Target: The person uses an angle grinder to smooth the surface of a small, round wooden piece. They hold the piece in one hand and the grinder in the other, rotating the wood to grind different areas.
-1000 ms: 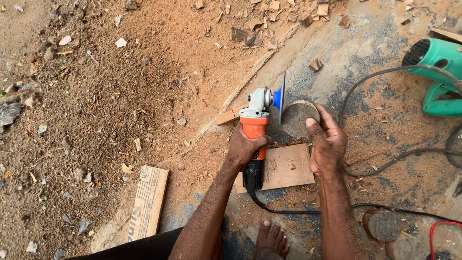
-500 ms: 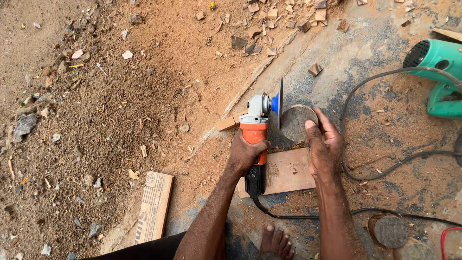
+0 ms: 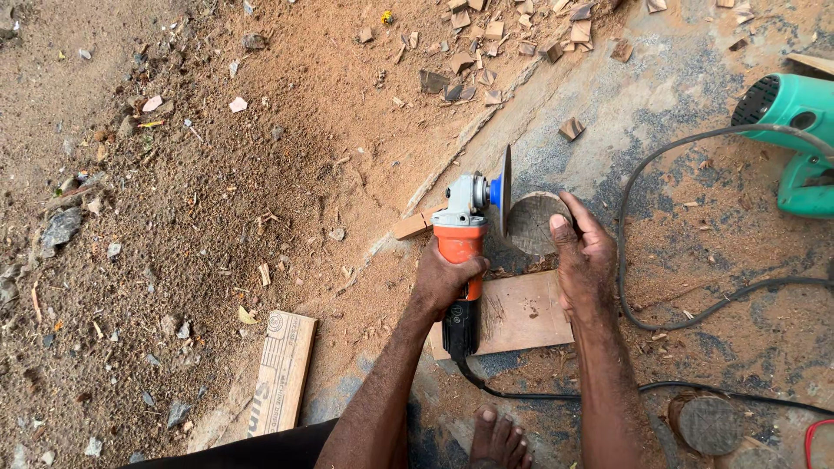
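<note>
My left hand (image 3: 443,280) grips the orange body of an angle grinder (image 3: 460,239), its disc (image 3: 506,191) upright against the edge of a round wooden piece (image 3: 532,221). My right hand (image 3: 584,254) holds that round piece on edge, fingers over its right side. Both rest over a flat wooden board (image 3: 521,314) lying on the sawdust-covered ground. The grinder's black cable (image 3: 556,395) runs back toward me.
A green power tool (image 3: 790,143) with a grey cable (image 3: 660,234) lies at the right. Another round wooden piece (image 3: 705,423) sits at the lower right. A printed wooden plank (image 3: 280,372) lies at the lower left. Wood offcuts (image 3: 486,35) scatter at the top. My bare foot (image 3: 499,440) is below.
The view has shifted slightly, so the grinder and hands appear a little lower. Both hands keep their grips on the grinder and the round piece.
</note>
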### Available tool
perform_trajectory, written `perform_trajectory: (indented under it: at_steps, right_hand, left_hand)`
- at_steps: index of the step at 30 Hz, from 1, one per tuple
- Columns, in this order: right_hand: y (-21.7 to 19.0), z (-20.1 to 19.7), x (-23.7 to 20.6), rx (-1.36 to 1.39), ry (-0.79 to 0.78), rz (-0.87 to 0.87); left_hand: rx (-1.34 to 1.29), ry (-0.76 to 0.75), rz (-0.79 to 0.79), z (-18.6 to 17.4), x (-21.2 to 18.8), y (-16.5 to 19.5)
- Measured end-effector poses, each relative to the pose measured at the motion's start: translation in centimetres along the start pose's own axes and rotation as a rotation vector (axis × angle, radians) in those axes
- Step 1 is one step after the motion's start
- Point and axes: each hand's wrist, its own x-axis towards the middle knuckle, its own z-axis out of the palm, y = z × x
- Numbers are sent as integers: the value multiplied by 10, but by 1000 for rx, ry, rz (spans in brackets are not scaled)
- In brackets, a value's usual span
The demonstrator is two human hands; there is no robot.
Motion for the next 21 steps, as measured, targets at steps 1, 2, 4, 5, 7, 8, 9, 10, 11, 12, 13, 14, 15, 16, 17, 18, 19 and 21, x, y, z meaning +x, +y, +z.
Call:
perform_trajectory:
  at_steps: [1, 2, 4, 5, 7, 8, 9, 10, 11, 12, 13, 14, 15, 16, 17, 18, 19, 21]
  right_hand:
    - [2, 1, 2, 19, 4, -2]
    - [4, 1, 4, 38, 6, 0]
    - [7, 2, 5, 63, 19, 16]
    - [8, 2, 6, 70, 28, 25]
    - [10, 1, 6, 104, 30, 29]
    - [11, 0, 4, 131, 21, 24]
    - [12, -1, 2, 159, 10, 18]
    - [13, -2, 0, 167, 13, 10]
    - [13, -3, -2, 173, 14, 2]
    - [14, -3, -3, 179, 14, -3]
    - [15, -3, -2, 171, 20, 11]
    - [16, -3, -1, 166, 27, 22]
    - [16, -3, 0, 163, 34, 31]
    - [16, -1, 3, 162, 58, 64]
    - [16, 0, 6, 162, 83, 93]
    - [15, 1, 9, 161, 107, 124]
    - [15, 3, 10, 150, 109, 119]
    - [14, 5, 12, 127, 117, 108]
  left_hand:
    - [-7, 1, 0, 0, 0, 0]
    - [-13, 3, -3, 0, 0, 0]
    - [-8, 2, 4, -1, 1, 1]
    - [-6, 1, 11, -1, 1, 1]
    - [-7, -2, 17, -1, 1, 2]
    - [-9, -1, 20, -1, 2, 3]
    - [35, 12, 0, -1, 2, 3]
    - [79, 27, -21, -2, 3, 3]
    - [120, 42, -42, -2, 3, 4]
    - [116, 41, -42, -2, 4, 4]
    - [112, 38, -44, -2, 4, 5]
    - [110, 33, -42, -2, 4, 5]
    - [128, 32, -43, -2, 5, 5]
    - [149, 31, -43, -2, 5, 6]
    - [171, 29, -41, -3, 6, 6]
    - [171, 23, -48, -3, 6, 6]
    - [172, 17, -57, -3, 6, 6]
    - [172, 10, -69, -3, 7, 7]
